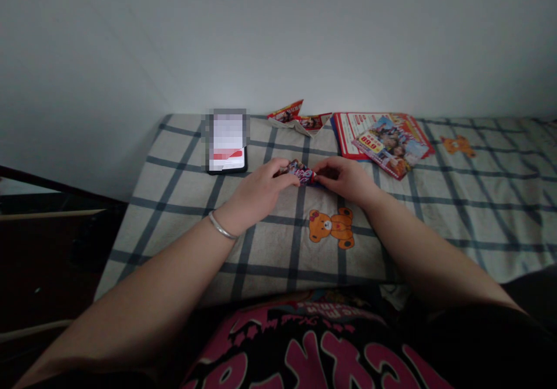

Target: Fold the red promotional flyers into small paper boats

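Between my two hands is a small folded piece of printed paper (301, 173), coloured like the flyers nearby, low over the checked cloth. My left hand (267, 187), with a silver bangle (221, 225) on the wrist, grips its left end between thumb and fingers. At the right end, the fingertips of my right hand (348, 181) pinch the paper. A folded red-and-white paper piece (300, 118) stands on the cloth by the wall. To its right lies a stack of printed flyers (348, 136), with a loose flyer (391, 147) at an angle on top.
A phone (228, 145) with a lit, partly blurred screen lies left of my hands. Under everything is a checked cloth (270, 255) with bear prints (331, 227). A white wall (278, 40) rises along the far edge. The left edge drops to a dark area.
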`<state>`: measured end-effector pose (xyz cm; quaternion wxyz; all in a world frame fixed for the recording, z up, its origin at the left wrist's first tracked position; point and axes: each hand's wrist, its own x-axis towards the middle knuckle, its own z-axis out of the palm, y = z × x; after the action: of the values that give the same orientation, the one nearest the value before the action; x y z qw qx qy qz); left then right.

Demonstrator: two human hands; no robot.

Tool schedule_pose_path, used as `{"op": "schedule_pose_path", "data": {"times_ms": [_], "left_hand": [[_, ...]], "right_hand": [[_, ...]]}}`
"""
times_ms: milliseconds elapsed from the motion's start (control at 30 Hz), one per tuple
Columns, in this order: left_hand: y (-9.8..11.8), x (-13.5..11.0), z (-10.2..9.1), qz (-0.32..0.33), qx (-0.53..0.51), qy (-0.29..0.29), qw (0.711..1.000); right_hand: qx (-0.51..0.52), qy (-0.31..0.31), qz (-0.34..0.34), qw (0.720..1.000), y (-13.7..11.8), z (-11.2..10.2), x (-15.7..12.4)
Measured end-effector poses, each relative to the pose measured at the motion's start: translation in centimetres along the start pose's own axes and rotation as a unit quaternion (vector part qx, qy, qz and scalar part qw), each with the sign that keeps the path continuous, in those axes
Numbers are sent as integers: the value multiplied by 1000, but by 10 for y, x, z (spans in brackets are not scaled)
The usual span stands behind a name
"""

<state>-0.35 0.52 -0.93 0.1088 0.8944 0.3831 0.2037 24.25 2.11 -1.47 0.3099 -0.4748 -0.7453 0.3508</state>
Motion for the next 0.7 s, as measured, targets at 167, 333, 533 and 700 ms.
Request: {"op": "schedule_pose_path", "data": {"times_ms": [167, 333, 533, 700], "left_hand": [[0, -1, -1, -2, 6, -11, 1000], [-1, -1, 0, -2, 10, 3, 1000], [1, 0, 0, 0, 14, 28, 1000], [1, -1, 0, -1, 24, 57, 998]], "right_hand": [[-50, 30, -5, 998, -3, 4, 1], [-19, 28, 16, 999, -1, 1, 0], [18, 19, 31, 999, 3, -3, -1], [28, 7, 17, 999, 7, -5, 0]]}}
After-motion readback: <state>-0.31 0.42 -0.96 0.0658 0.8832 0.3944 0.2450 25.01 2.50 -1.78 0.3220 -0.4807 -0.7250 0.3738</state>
